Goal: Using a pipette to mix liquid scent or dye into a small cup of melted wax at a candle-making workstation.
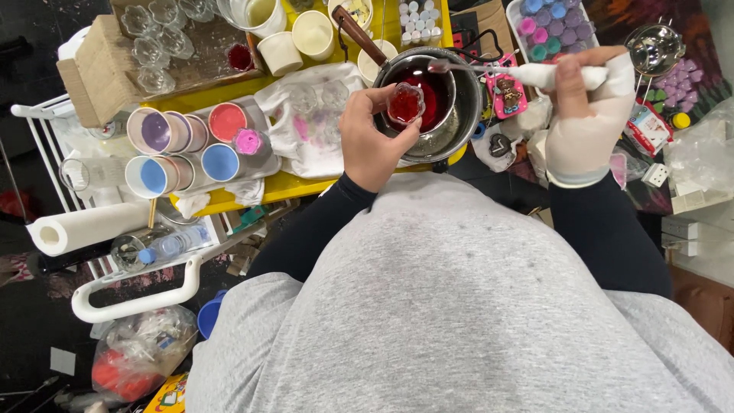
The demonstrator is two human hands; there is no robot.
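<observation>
Small clear glass cup point(405, 105): scalloped, flower-like rim; filled with deep red liquid. Held in the fingertips of the left hand point(372, 138), fingers curled closed around its base, directly over the near edge of the steel saucepan point(459, 115).

Steel saucepan: round, brown wooden handle, holds the same red liquid; lies just beyond the left hand, left of the right hand.

Spoon point(489, 70): metal bowl, white wrapped handle; gripped in the closed right hand point(585, 115), which wears a pale wrap. Its bowl reaches over the pan, just above and right of the cup, not touching it.

Tray of coloured cups point(183, 145): well left of the left hand.
</observation>
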